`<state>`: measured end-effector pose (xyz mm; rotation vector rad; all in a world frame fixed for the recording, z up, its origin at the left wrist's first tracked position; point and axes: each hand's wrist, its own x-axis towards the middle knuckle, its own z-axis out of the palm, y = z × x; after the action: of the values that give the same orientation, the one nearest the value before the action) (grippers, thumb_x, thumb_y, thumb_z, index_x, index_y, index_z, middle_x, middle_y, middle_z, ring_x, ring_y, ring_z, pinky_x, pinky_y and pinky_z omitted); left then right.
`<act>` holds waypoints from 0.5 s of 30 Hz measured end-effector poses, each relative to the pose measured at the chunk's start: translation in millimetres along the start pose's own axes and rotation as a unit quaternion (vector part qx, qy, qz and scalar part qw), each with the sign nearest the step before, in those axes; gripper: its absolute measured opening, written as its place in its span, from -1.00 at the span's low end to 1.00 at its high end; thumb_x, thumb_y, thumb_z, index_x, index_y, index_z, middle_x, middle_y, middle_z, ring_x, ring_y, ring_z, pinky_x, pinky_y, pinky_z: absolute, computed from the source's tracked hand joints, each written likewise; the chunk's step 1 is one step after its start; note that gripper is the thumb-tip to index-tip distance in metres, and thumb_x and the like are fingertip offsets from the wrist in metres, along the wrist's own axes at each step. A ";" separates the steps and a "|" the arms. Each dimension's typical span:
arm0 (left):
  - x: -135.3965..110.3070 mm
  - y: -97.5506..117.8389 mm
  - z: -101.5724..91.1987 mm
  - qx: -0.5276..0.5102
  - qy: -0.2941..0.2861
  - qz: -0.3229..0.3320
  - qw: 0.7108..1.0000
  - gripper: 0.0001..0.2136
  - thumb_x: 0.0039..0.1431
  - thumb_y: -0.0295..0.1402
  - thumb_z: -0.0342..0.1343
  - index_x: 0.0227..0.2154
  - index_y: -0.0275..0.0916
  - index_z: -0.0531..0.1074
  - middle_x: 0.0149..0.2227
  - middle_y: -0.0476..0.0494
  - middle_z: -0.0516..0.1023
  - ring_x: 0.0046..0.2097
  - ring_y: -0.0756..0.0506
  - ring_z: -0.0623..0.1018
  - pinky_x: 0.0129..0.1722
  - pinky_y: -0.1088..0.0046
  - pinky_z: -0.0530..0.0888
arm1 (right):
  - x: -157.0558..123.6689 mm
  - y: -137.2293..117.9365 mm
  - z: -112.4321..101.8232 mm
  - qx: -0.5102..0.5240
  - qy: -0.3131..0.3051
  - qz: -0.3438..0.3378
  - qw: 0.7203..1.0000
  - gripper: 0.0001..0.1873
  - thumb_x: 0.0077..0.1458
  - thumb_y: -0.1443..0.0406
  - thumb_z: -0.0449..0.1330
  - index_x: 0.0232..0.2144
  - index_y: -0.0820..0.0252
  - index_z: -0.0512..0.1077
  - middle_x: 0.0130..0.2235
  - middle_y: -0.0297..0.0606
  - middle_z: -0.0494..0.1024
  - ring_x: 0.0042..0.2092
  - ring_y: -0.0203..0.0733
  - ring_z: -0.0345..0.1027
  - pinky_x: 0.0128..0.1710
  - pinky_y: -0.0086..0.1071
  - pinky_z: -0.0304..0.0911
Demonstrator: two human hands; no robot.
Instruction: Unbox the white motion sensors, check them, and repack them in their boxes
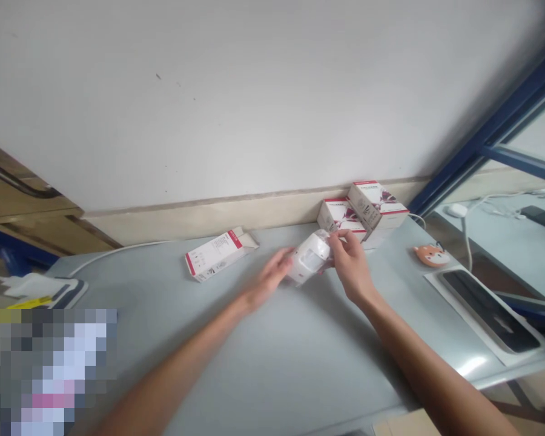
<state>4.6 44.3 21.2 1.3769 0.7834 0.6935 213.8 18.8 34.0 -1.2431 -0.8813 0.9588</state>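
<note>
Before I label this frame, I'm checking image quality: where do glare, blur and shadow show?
Head view: a bright glare spot on the table, near its right front edge; head view: left hand and left forearm softly blurred; head view: dark shadow beside the right forearm.

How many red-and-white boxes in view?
3: an open box left of the left hand, a second box near the wall beyond the right hand, and a third box right of the second. More may be hidden behind.
</note>
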 end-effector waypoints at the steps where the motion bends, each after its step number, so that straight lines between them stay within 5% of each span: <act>1: 0.1 -6.7 3.6 -0.027 -0.014 -0.011 0.999 -0.47 0.36 0.06 0.14 0.24 -0.16 0.42 0.12 -0.27 0.63 0.08 -0.25 0.62 0.01 0.26 0.53 | -0.6 0.0 0.7 -0.002 -0.007 0.007 1.000 -0.61 0.19 -0.02 0.31 -0.30 0.07 0.27 -0.47 -0.46 0.46 -0.51 -0.26 0.35 -0.62 -0.39 0.40; 10: 4.2 -12.4 -4.4 -0.217 -0.024 -0.049 0.975 -0.56 0.27 -0.05 0.29 0.03 -0.29 0.53 -0.14 -0.30 0.69 -0.22 -0.21 0.70 -0.11 0.24 0.56 | -1.5 -7.6 3.1 -0.014 -0.094 -0.033 0.995 -0.52 0.22 -0.16 0.25 -0.18 0.10 0.41 -0.24 -0.31 0.49 -0.28 -0.21 0.43 -0.34 -0.30 0.54; 15: 4.1 -13.0 -7.5 -0.232 -0.060 -0.047 0.970 -0.62 0.31 -0.11 0.26 0.03 -0.28 0.54 -0.11 -0.33 0.70 -0.19 -0.24 0.71 -0.10 0.22 0.56 | 2.5 -4.0 -2.2 -0.068 -0.082 -0.076 0.991 -0.57 0.22 -0.07 0.31 -0.10 0.10 0.42 -0.33 -0.37 0.49 -0.39 -0.25 0.36 -0.41 -0.34 0.41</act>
<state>0.6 51.0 7.7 0.9398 0.5410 0.6610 217.2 20.1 37.8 -1.2041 -1.1707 0.8991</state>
